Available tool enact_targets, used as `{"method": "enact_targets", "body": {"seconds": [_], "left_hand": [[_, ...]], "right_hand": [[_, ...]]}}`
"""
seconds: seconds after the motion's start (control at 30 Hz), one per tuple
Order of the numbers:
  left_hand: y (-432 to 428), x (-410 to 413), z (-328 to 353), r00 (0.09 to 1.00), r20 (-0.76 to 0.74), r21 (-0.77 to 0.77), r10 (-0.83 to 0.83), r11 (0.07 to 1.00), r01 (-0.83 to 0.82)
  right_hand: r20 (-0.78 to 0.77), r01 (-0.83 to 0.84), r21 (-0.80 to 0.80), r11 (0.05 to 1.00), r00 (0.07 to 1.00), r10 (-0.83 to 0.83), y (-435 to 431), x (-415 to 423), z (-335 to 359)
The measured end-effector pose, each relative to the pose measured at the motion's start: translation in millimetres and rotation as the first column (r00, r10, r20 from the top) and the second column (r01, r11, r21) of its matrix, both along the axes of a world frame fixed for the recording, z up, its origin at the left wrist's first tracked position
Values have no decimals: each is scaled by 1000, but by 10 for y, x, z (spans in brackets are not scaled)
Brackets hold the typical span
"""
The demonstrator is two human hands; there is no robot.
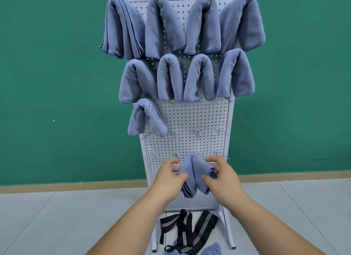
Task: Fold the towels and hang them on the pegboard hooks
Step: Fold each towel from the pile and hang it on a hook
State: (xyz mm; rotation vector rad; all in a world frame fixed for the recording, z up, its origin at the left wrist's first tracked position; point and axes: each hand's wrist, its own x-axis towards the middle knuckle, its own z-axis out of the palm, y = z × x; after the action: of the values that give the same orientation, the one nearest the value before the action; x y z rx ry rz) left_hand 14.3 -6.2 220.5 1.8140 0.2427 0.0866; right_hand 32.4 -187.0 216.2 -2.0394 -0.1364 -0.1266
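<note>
head view: folded towel (pixel 191 171) draped by a low hook (pixel 200 154) on the pegboard (pixel 190 118), pinched on either side by left hand (pixel 171 176) and right hand (pixel 222 177), nine hung towels (pixel 167 78) above. liable to slide off toward the floor (pixel 57 216) if released lopsided or barely seated.

One pegboard (pixel 190 120), carrying nine hung towels (pixel 163 27): four along its top row, four along its second row, one at the left of its third row. One held towel (pixel 190 177) in front of its lower part, between two hands, left hand (pixel 169 178) and right hand (pixel 220 177)
</note>
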Motion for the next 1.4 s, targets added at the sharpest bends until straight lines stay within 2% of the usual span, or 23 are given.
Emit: {"method": "enact_targets", "body": {"seconds": [0.07,0.13,0.2,0.37,0.6,0.8,0.9,1.0,1.1,1.4], "left_hand": [[-69,7,-6,999,-21,-130,32,991,-34],[-87,7,-10,998,-29,-181,61,981,-65],[-85,-8,-1,998,-2,-151,68,986,-67],[-96,-74,40,977,213,-60,30,998,-17],[-22,-104,291,916,388,-59,101,995,-85],[199,-80,831,785,595,98,170,955,-281],[301,82,1119,713,683,116,157,941,-317],[363,287,1368,702,693,177,164,905,-387],[398,467,1452,763,627,255,154,886,-388],[370,573,1191,790,595,304,147,869,-390]], "right_hand": [[-14,-34,88,996,999,35,128,-33,-45],[-35,-47,173,984,998,54,216,-61,-37],[-43,-38,221,974,998,49,277,-78,-10],[39,11,146,989,999,-17,416,-59,32],[211,89,238,967,967,-141,604,-82,351],[403,99,132,986,904,-145,818,57,944],[490,115,117,986,857,-158,925,204,1234],[496,161,111,981,846,-196,996,409,1449],[467,209,67,976,858,-216,1012,584,1496],[460,350,-71,934,842,-281,972,688,1194]]}}
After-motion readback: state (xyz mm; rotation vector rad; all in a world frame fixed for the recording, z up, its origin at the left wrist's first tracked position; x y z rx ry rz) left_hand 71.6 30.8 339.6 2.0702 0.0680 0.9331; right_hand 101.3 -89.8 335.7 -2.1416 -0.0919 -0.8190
